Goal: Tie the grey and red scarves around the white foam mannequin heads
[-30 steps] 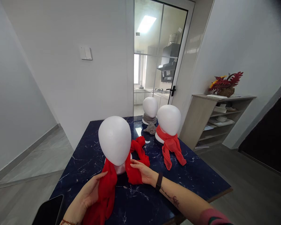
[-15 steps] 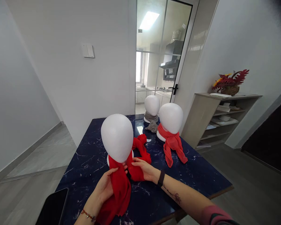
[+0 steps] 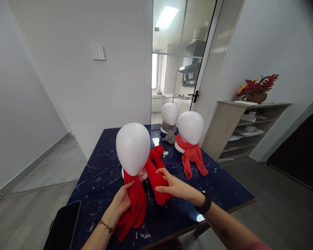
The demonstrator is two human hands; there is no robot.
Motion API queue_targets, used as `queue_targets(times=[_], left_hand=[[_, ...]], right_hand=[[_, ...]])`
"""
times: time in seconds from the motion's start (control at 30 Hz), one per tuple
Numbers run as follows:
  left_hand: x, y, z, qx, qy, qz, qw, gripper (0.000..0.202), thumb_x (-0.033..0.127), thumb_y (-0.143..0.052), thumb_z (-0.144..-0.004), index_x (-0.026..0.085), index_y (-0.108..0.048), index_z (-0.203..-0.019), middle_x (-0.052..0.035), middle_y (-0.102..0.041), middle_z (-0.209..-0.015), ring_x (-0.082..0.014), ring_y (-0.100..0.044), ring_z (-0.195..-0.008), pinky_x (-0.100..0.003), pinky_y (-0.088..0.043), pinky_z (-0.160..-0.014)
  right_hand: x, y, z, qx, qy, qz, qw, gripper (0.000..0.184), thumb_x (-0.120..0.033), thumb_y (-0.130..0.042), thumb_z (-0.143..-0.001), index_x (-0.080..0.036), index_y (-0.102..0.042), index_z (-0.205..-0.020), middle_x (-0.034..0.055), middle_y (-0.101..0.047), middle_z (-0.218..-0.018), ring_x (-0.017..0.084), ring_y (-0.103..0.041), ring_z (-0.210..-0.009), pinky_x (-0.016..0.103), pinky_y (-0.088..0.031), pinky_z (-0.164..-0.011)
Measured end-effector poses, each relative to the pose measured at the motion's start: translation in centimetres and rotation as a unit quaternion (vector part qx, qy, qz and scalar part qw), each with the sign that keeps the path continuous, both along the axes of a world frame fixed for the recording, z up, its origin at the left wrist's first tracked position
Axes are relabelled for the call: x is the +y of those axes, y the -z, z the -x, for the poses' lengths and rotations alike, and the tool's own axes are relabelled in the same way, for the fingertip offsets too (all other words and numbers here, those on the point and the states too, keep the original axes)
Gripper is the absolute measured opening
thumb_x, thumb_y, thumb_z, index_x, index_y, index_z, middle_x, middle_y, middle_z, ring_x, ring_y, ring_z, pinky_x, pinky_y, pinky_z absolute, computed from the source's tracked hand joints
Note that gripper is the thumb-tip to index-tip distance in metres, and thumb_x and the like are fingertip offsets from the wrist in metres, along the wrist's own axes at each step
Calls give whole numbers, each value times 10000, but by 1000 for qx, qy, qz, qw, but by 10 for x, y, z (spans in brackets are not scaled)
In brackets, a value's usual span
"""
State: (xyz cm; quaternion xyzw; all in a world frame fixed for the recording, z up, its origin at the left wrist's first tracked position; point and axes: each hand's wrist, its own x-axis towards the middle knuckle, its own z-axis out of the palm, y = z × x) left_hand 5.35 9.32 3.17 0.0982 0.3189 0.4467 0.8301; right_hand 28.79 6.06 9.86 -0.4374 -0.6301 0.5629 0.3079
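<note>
A white foam mannequin head [image 3: 133, 148] stands near the front of a dark blue marbled table [image 3: 101, 170]. A red scarf [image 3: 153, 175] is draped round its neck, with one end hanging on each side. My left hand [image 3: 121, 202] grips the left end just under the chin. My right hand [image 3: 176, 186] pinches the right end between thumb and fingers, a little to the right of the neck.
A second white head with a knotted red scarf [image 3: 190, 139] stands further back, and a third head with a grey scarf [image 3: 169, 119] behind it. A black phone [image 3: 62, 225] lies at the table's front left corner. A wooden shelf unit [image 3: 240, 128] stands to the right.
My left hand has slid up the left scarf end to just under the chin. My right hand has drawn the right end outward to the right.
</note>
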Motion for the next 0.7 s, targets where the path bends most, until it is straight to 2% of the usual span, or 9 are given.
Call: queue_targets(times=[0.07, 0.17, 0.2, 0.27, 0.33, 0.4, 0.47, 0.57, 0.7], left_hand=[[-1, 0, -2, -9, 0, 7, 1000, 464, 61, -473, -852, 74, -471, -1316, -134, -707, -1068, -230, -658, -1023, -351, -486, -952], [-3, -2, -5, -24, 11, 18, 999, 459, 61, -475, -845, 56, -475, -1304, -137, -718, -1022, -244, -664, -1005, -373, -484, -953], [-3, -2, -6, -26, 11, 19, 999, 462, 57, -478, -842, 56, -474, -1303, -135, -719, -1018, -240, -667, -999, -367, -484, -951], [-3, -3, -8, -25, 2, 16, 1000, 466, 52, -488, -835, 66, -478, -1301, -129, -720, -1015, -234, -674, -979, -359, -487, -943], [-2, -5, -12, -17, -5, 19, 1000, 459, 56, -495, -831, 77, -490, -1289, -126, -719, -1017, -238, -679, -960, -364, -493, -929], [-2, -6, -16, -11, 3, 26, 1000, 433, 74, -500, -832, 72, -512, -1265, -133, -717, -1016, -252, -682, -945, -378, -502, -910], [-3, -8, -21, -11, 23, 31, 999, 399, 94, -498, -834, 70, -543, -1230, -138, -719, -1004, -266, -685, -927, -390, -508, -896], [-5, -6, -25, -12, 48, 24, 998, 368, 111, -500, -827, 77, -582, -1184, -136, -723, -991, -273, -688, -908, -400, -506, -895], [-8, 4, -28, -4, 38, 2, 999, 343, 106, -528, -790, 98, -621, -1120, -129, -726, -974, -260, -689, -894, -392, -500, -899]], right_hand=[[-10, -1, 4, 47, -44, 60, 996, 573, -398, -740, -708, -231, -441, -1167, 3, -535, -964, 147, -517, -907, 262, -389, -807], [-25, -1, 16, 137, -114, 130, 975, 499, -372, -726, -723, -228, -471, -1126, -17, -528, -927, 92, -502, -741, 216, -395, -691], [-28, -1, 20, 150, -128, 122, 973, 483, -369, -724, -724, -226, -485, -1120, -13, -534, -942, 92, -504, -740, 216, -399, -691], [-34, -4, 27, 129, -141, 51, 980, 504, -363, -726, -721, -227, -504, -1152, 10, -559, -1012, 127, -530, -840, 248, -415, -775], [-36, -7, 33, 73, -130, -45, 988, 609, -354, -741, -705, -233, -480, -1241, 40, -567, -1105, 180, -526, -975, 305, -396, -890], [-37, -7, 37, 48, -108, -85, 989, 705, -343, -748, -700, -243, -421, -1317, 59, -552, -1168, 203, -515, -1028, 336, -381, -932], [-37, -3, 43, 102, -98, -43, 989, 716, -330, -740, -711, -252, -383, -1327, 55, -551, -1151, 187, -530, -994, 323, -404, -893], [-37, 10, 55, 226, -81, 86, 967, 569, -310, -736, -708, -244, -438, -1189, 10, -573, -1007, 136, -547, -868, 259, -426, -774], [-39, 28, 71, 237, -25, 185, 953, 404, -280, -762, -644, -198, -504, -944, -37, -550, -803, 89, -502, -693, 203, -378, -637]])
